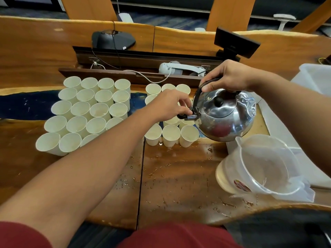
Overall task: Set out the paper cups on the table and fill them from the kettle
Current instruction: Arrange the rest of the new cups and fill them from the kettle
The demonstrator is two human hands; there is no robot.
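A shiny steel kettle [225, 115] hangs tilted to the left above the right group of cups. My right hand [227, 76] grips its black arched handle from above. My left hand [170, 104] pinches the black cap at the kettle's spout [188, 116]. Several white paper cups [89, 111] stand in a tight block on the left of the wooden table [179, 176]. A smaller block of cups [171, 135] stands under the spout, partly hidden by my left hand and the kettle.
A clear plastic jug [265, 165] stands at the right front, close below the kettle. Water drops lie over the table in front of the cups. A white bin [317, 76] sits at far right. Cables, a white device and a black monitor stand behind the cups.
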